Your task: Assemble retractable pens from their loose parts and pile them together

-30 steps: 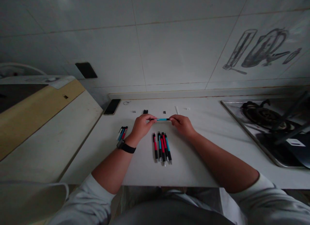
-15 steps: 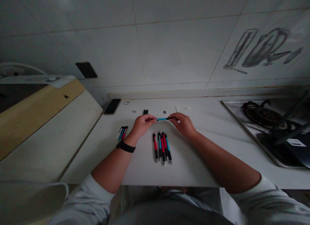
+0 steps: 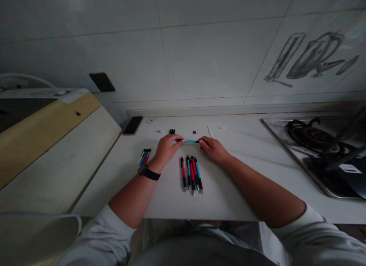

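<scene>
A blue pen [image 3: 190, 141] with black ends is held level above the white counter [image 3: 228, 189]. My left hand [image 3: 166, 148] pinches its left end and my right hand [image 3: 213, 149] pinches its right end. Just below the hands lies a row of several red and blue pens [image 3: 191, 174], side by side with their tips toward me. A smaller bunch of pens [image 3: 144, 157] lies to the left of my left wrist, which wears a black watch [image 3: 148, 173].
A dark phone [image 3: 132, 125] lies at the back left of the counter. Small black parts [image 3: 171, 131] and a thin white piece [image 3: 209, 130] sit along the back. A gas hob [image 3: 317, 144] fills the right side. A wooden-topped unit [image 3: 42, 132] stands left.
My right hand has slid left along the pen, so less of the blue barrel shows between the hands. The pens on the counter have not moved.
</scene>
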`<state>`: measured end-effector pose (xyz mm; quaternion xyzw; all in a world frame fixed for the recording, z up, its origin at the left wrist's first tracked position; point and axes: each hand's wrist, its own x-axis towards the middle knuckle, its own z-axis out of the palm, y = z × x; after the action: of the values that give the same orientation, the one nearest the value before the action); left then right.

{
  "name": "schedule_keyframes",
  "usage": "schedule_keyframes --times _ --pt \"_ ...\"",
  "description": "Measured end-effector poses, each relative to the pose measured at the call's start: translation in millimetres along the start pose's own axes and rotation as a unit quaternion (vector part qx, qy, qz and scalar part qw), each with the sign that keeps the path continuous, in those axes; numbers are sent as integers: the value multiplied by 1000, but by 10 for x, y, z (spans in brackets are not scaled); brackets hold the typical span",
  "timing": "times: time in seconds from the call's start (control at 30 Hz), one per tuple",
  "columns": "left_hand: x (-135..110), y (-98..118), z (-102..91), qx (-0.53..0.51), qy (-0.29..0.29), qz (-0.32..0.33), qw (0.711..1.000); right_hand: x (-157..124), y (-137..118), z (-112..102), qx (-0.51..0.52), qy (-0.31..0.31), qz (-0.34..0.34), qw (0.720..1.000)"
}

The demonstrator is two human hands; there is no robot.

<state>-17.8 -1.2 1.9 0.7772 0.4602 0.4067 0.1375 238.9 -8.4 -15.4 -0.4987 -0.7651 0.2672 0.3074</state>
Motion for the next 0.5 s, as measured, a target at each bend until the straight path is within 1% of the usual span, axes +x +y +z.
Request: schedule_keyframes --times 0.07,0.2,0.3,0.43,0.5 --pt "3 13 -9 1 -2 12 1000 -2 -13 -3 -14 -14 -3 1000" --pt "10 49 -30 -3 -10 31 999 -8 -29 -3 -1 -1 -4 1000" --pt "13 74 -35 -7 -6 33 999 -12 -31 0 -6 -21 -4 1000" --pt "11 84 -28 -11 0 32 999 -16 -37 3 -14 2 5 1000" --pt "9 79 -23 -12 1 31 999 -16 -35 5 -1 -9 0 1000"
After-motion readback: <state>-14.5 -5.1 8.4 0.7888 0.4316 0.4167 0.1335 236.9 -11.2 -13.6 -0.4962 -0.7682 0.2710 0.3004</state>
